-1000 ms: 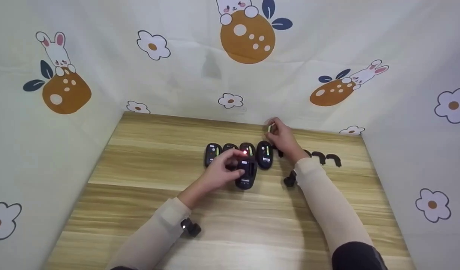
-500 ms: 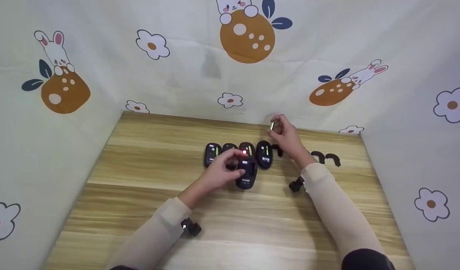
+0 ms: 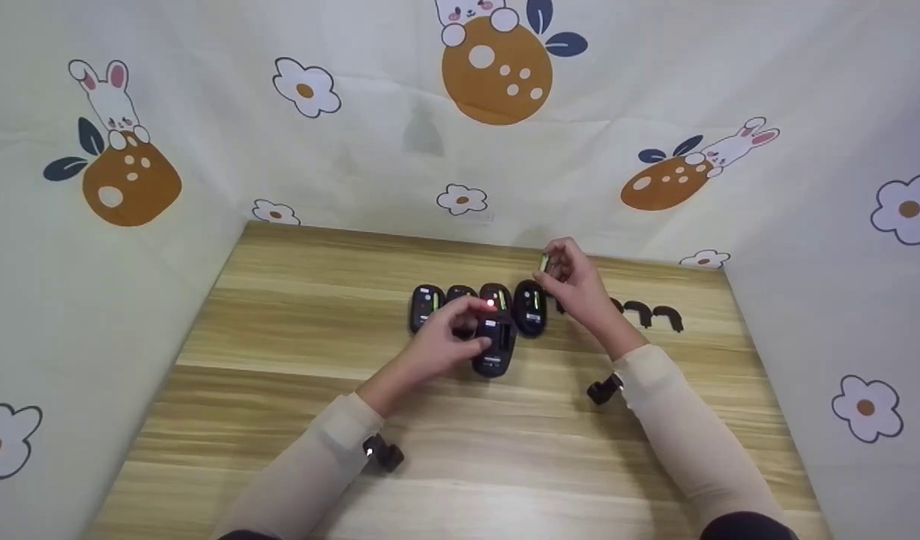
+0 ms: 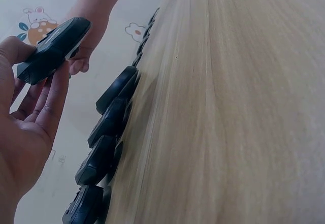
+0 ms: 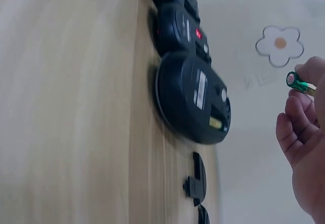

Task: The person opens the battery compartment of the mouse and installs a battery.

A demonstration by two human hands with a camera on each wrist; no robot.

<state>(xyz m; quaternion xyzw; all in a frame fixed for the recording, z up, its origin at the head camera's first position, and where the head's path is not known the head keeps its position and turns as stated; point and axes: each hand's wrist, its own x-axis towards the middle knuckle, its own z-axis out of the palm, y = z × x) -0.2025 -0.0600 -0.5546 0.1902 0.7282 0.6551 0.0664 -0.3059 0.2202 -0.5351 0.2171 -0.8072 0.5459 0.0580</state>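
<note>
My left hand (image 3: pixel 441 341) holds a black computer mouse (image 3: pixel 492 358) above the table, thumb on one side and fingers on the other, its underside and dark battery slot facing up. In the left wrist view that mouse (image 4: pixel 56 51) is seen from the side, clear of the tabletop. Beyond the row of mice, my right hand (image 3: pixel 579 289) pinches a small green and gold battery (image 3: pixel 543 262) by its fingers. The right wrist view shows one end of this battery (image 5: pixel 299 83) pointing out from the grip.
Several black mice lie underside up in a row, among them the rightmost mouse (image 3: pixel 531 311) with a battery in its slot. A red light shines near the third mouse (image 3: pixel 497 294). Several curved black battery covers (image 3: pixel 667 317) lie to the right. A patterned cloth (image 3: pixel 370 165) hangs behind the table.
My right hand first lifts away to the right with the battery, then lowers slightly, its forearm shifting right. My left hand and its mouse stay nearly still.
</note>
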